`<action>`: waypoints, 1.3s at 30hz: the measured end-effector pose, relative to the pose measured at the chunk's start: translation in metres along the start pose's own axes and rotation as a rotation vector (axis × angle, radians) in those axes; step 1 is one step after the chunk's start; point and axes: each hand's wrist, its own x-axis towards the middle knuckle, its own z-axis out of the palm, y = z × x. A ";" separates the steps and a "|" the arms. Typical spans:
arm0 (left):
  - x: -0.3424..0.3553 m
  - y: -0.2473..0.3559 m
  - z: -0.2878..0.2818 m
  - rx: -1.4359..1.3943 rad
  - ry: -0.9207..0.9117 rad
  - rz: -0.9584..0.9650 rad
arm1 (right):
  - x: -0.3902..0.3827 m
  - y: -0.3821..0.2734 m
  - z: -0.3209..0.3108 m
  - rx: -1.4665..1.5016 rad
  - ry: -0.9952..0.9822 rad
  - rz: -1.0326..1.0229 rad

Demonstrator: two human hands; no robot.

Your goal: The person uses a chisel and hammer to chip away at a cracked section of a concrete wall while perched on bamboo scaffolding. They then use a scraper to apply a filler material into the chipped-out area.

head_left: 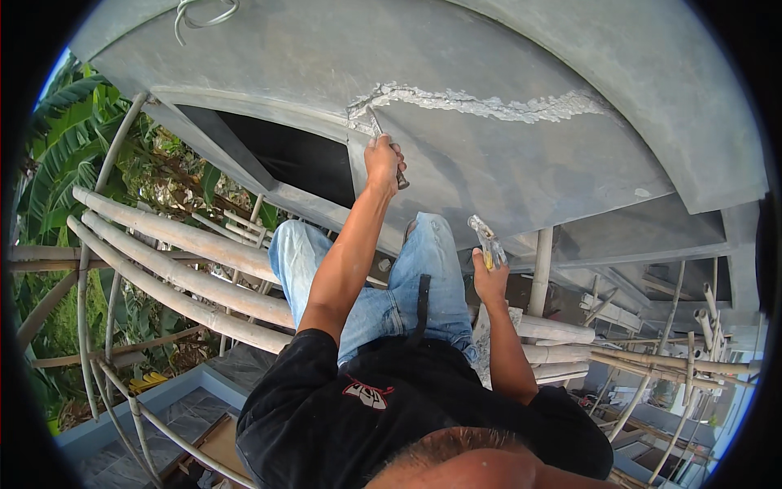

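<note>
My left hand is closed round a steel chisel. The chisel's tip meets the left end of a rough, chipped groove that runs across the grey concrete wall. Its butt end sticks out below my fist. Lower and to the right, my right hand grips a hammer with a pale, worn metal head and some yellow near my fingers. The hammer is apart from the chisel, and part of its handle is hidden in my hand.
Thick bamboo poles of a scaffold pass beneath my legs. A dark rectangular opening lies left of the groove, and a bent wire juts out at top left. More bamboo poles stand at right; banana leaves grow at left.
</note>
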 end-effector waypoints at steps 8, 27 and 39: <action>-0.039 -0.011 -0.001 0.260 -0.304 0.050 | -0.005 -0.002 -0.004 0.032 -0.012 0.038; -0.075 -0.083 -0.168 0.208 -0.051 -0.202 | -0.002 0.014 -0.002 -0.148 -0.055 0.065; -0.075 -0.085 -0.157 0.263 -0.155 -0.183 | 0.067 -0.087 0.021 -0.166 -0.126 -0.506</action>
